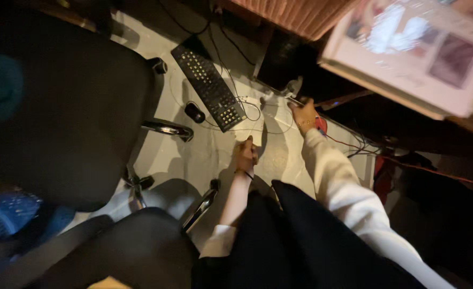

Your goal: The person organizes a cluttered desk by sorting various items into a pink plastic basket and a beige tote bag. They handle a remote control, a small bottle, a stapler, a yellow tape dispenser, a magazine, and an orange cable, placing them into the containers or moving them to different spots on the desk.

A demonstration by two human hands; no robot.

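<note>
I look down at a pale floor. My left hand (245, 155) is closed at the lower edge of a white sheet (251, 119) that lies on the floor beside a black keyboard (208, 84). My right hand (304, 115), in a white sleeve, reaches farther forward into a tangle of thin cables (271, 115), close to a small white plug-like piece (294, 87). A red object (321, 124) shows just beside that hand. Dim light hides whether its fingers grip anything.
A black mouse (194, 112) lies left of the keyboard. A large black office chair (70, 101) with chrome legs (168, 128) fills the left. An open illustrated book (413, 48) lies on a desk edge at the top right. Red wires (407, 163) run to the right.
</note>
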